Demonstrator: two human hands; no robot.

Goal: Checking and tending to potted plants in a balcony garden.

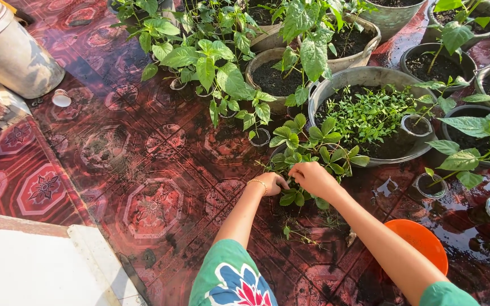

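A small leafy green plant stands low on the wet, red patterned floor. My left hand, with a thin gold bangle at the wrist, is closed at the plant's base on its left side. My right hand is bent down into the leaves at the base, fingers curled around stems. Leaves hide the fingertips of both hands and whatever pot the plant sits in.
Several pots of soil and plants crowd the back and right, among them a wide grey basin of fine green herbs. An orange bowl lies under my right forearm. A metal can stands at the far left, above a white slab.
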